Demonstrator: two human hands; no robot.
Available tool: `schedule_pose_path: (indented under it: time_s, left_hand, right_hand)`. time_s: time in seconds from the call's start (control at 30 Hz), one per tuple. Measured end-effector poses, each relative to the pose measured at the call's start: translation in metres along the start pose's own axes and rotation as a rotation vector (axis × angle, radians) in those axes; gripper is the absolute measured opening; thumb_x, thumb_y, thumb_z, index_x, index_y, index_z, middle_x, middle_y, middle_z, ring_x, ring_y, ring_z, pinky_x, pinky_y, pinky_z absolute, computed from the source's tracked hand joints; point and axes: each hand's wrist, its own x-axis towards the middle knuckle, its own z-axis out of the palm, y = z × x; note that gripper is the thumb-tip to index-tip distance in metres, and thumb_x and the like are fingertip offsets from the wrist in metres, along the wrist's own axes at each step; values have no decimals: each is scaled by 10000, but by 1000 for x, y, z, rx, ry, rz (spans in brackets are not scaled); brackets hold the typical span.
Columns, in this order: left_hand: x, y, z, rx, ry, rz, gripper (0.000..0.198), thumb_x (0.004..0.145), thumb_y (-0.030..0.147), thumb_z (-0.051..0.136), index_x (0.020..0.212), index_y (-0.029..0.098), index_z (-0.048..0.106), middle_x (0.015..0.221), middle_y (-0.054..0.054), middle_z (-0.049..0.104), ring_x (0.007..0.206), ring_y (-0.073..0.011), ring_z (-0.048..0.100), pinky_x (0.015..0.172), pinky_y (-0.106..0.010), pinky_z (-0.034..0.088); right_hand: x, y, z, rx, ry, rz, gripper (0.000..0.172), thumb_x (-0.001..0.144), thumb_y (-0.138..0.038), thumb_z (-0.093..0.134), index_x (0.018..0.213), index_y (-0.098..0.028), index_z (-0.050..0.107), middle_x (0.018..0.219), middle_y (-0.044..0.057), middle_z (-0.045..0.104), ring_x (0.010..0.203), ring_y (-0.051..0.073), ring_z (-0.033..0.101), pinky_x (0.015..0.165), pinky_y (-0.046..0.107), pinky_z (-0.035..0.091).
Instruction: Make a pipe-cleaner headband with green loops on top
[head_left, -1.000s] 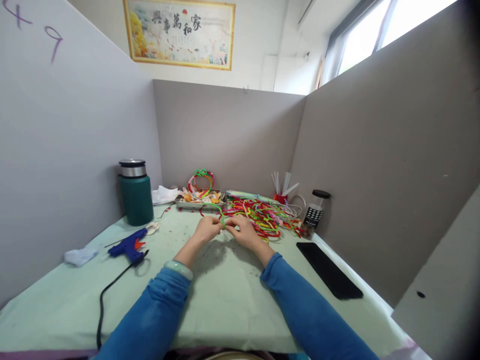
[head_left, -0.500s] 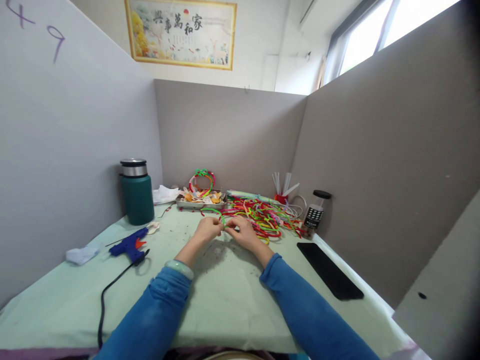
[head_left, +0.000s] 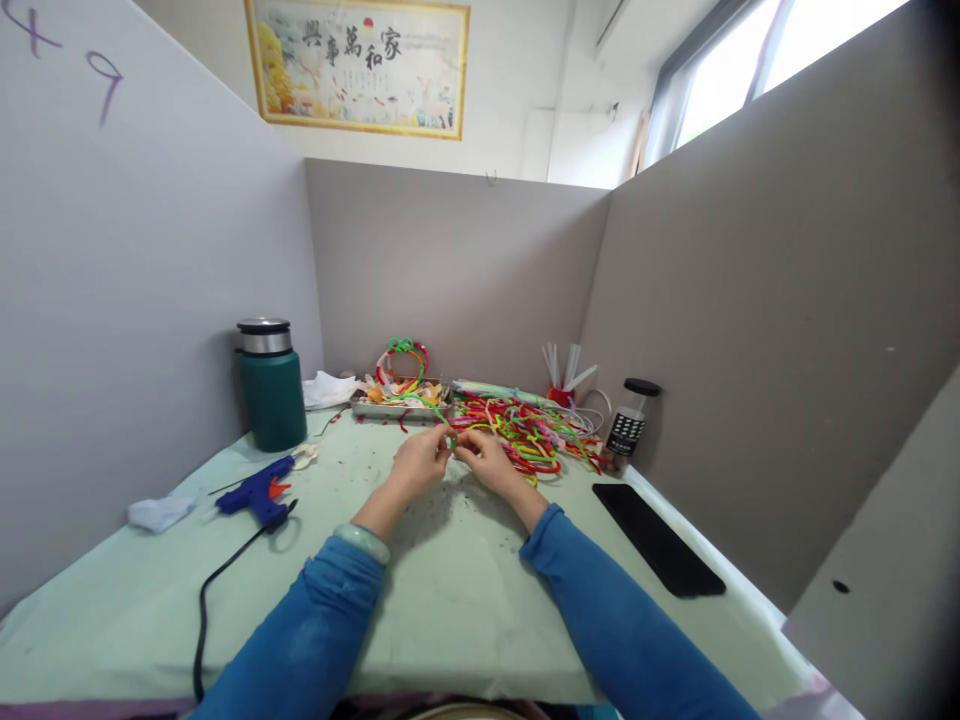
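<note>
My left hand [head_left: 420, 462] and my right hand [head_left: 484, 460] meet over the middle of the pale green table [head_left: 450, 600], fingertips pinched together. Between them runs a green pipe cleaner [head_left: 439, 413], which curves up and back to the left from the fingers. Both hands grip it at the same spot. A pale bangle [head_left: 361, 541] sits on my left wrist, and both arms wear blue sleeves. Just behind my right hand lies a heap of coloured pipe cleaners [head_left: 525, 430].
A blue glue gun [head_left: 255, 493] with a black cord lies at the left, near a green flask [head_left: 271, 385] and a white cloth [head_left: 157, 512]. A metal tray [head_left: 397, 400] of scraps stands at the back. A black phone [head_left: 658, 540] and a dark-lidded jar [head_left: 628, 425] are at the right. Grey partitions enclose the table.
Both hands have shifted slightly farther from me and closer together. The free end of the green pipe cleaner has swung from upright to leaning back-left.
</note>
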Motion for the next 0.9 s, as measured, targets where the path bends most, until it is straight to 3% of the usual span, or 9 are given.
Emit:
schedule_pose_path:
  time_s: [0.57, 0.9]
  left_hand:
    - [4, -13, 10, -21, 169, 140, 237, 776, 159, 542, 962, 190, 686, 903, -60, 621, 777, -144, 580, 719, -254, 452]
    - [6, -11, 10, -70, 91, 119, 212, 817, 190, 509, 884, 181, 710, 939, -67, 672, 844, -156, 609, 776, -258, 443]
  right_hand:
    - [1, 1, 1, 44, 59, 111, 125, 764, -279, 539, 775, -169, 597, 672, -15, 571, 607, 113, 480, 578, 227, 383]
    - [0, -4, 1, 99, 86, 101, 145, 764, -294, 550, 792, -166, 612, 668, -5, 597, 583, 114, 494, 549, 224, 368]
